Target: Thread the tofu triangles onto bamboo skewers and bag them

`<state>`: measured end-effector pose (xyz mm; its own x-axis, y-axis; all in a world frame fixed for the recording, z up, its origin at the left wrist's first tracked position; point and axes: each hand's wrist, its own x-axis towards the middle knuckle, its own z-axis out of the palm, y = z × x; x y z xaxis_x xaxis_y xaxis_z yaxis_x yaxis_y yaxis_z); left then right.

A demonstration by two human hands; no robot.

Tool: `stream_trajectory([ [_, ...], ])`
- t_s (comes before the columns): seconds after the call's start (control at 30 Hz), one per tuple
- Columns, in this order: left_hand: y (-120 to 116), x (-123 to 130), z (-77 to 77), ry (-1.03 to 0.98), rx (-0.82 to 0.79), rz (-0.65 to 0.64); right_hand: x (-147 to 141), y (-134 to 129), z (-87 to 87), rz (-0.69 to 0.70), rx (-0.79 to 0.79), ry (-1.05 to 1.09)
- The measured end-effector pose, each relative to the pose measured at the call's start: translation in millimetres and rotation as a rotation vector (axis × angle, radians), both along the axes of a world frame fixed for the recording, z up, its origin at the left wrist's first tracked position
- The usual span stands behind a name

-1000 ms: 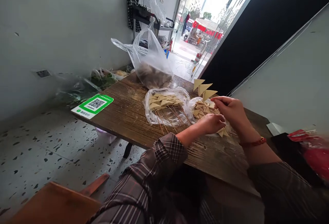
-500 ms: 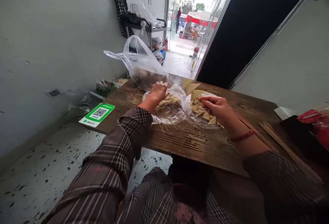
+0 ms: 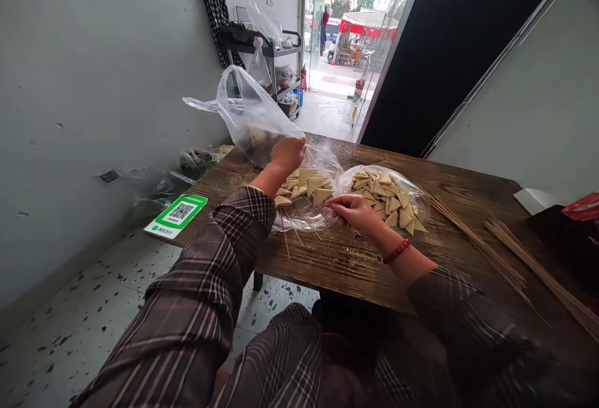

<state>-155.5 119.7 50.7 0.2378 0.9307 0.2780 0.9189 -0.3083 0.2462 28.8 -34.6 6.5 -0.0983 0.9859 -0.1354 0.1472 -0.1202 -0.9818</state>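
My left hand (image 3: 287, 153) is closed at the near edge of a white plastic bag (image 3: 255, 115), which has dark contents; its fingertips are partly hidden. My right hand (image 3: 349, 211) is pinched around the end of a thin wooden skewer, beside the left pile. Pale tofu-like triangles (image 3: 306, 177) run in a slanting row there, on top of that pile. Several skewers (image 3: 294, 227) stick out of the pile towards me. To the right, more loose triangles (image 3: 386, 199) are heaped in a clear plastic bag (image 3: 418, 199).
Bundles of bare skewers (image 3: 482, 249) lie along the right of the wooden table (image 3: 337, 271). A green payment-code card (image 3: 180, 211) is at the left corner. Past the table stand a cart (image 3: 274, 52) and a glass door. Plastic bags of greens (image 3: 199, 161) sit by the left wall.
My right hand has moved left and down, bringing a raised row of triangles from above the right heap onto the left pile. My left hand has turned and closed at the bag's edge.
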Motion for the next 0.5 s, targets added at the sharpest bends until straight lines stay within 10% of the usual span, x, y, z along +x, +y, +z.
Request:
stream_trajectory([
  [0.5,-0.9,12.4,6.0,-0.039,0.001,-0.037,-35.6,13.7,-12.9,0.037,-0.187,0.26],
])
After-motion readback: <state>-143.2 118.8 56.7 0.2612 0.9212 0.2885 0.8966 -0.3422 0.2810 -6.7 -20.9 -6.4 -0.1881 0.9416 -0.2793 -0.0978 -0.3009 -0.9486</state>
